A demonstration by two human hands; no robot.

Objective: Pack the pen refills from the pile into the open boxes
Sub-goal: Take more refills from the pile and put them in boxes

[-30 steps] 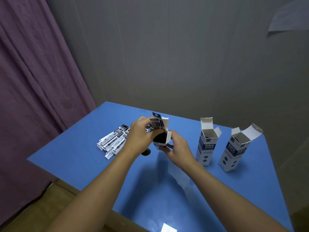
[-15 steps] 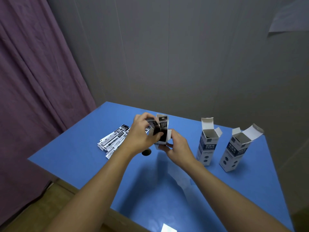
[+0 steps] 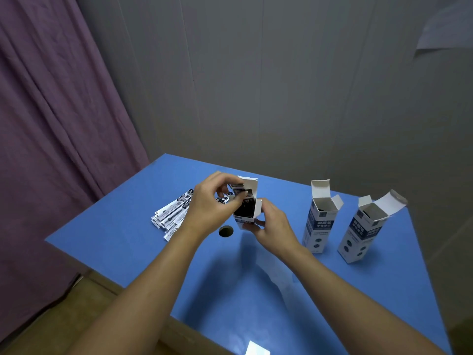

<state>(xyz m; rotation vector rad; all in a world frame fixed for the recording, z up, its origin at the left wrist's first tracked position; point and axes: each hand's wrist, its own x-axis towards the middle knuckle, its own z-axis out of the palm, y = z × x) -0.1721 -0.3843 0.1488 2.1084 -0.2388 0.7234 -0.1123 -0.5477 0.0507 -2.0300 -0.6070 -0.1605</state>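
Note:
My right hand (image 3: 271,226) grips an open white and blue box (image 3: 247,212) above the blue table (image 3: 122,226), its mouth tilted toward me. My left hand (image 3: 212,203) pinches packaged pen refills (image 3: 239,192) whose ends sit in the box mouth. The pile of refills (image 3: 174,213) in black and white wrappers lies on the table to the left, partly hidden by my left hand. Two more open boxes stand upright at the right, one nearer the middle (image 3: 320,219) and one further right (image 3: 363,231).
A round dark hole (image 3: 226,231) is in the table just below the held box. A purple curtain (image 3: 51,124) hangs at the left and a grey wall stands behind. A small white scrap (image 3: 257,349) lies at the table's near edge.
The refills in my left hand have gone further down into the held box. The box's flap now stands up behind them. The two standing boxes have not moved.

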